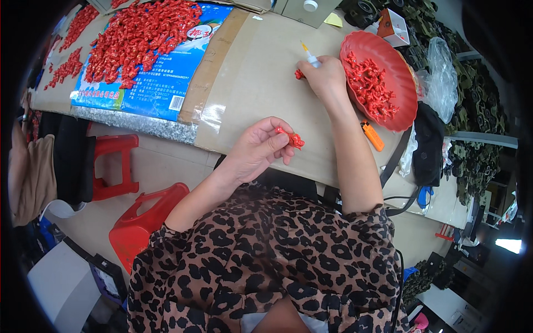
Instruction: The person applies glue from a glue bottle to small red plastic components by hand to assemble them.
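Observation:
My left hand pinches a small glossy red figurine between thumb and fingers, above the table's near edge. Farther off, my right hand is closed around a small white dispenser with a yellow needle tip pointing away from me. Another red piece shows at the fingertips of that hand; whether it is gripped or only touched I cannot tell. Just right of my right hand stands a red scalloped plastic bowl with many similar red figurines in it.
Many red pieces lie heaped on a blue printed cardboard sheet at the far left. An orange lighter lies near the bowl. A white and red box and a clear plastic bag are behind it. Red stools stand left.

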A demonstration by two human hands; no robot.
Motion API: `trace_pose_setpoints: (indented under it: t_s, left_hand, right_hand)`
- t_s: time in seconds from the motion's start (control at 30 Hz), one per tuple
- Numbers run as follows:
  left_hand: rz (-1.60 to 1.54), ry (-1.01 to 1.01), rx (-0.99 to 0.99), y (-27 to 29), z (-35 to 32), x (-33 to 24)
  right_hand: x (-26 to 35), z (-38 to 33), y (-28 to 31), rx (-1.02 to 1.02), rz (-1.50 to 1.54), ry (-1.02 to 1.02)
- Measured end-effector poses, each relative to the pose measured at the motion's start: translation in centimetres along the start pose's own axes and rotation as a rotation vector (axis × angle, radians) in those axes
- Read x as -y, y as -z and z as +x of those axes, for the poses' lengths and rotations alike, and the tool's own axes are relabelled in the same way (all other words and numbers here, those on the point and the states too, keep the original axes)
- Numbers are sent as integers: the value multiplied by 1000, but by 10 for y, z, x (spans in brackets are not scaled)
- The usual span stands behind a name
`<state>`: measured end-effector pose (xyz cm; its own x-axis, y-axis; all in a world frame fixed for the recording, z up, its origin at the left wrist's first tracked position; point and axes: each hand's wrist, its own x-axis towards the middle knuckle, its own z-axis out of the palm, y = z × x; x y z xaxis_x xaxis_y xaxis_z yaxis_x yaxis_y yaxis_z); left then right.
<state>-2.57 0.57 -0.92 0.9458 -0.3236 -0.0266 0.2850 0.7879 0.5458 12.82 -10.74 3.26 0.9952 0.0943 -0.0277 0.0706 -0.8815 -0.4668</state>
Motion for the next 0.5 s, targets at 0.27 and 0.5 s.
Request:
trace_pose_setpoints:
  t_s: [0.27, 0.5]
  left_hand:
    - [28, 20, -18, 0, -2, 0]
    - [96, 106, 3, -9, 0, 0]
  right_hand:
    - [-29, -66, 22, 349, 1264, -158]
    - [-58, -115, 23, 431, 1511, -228]
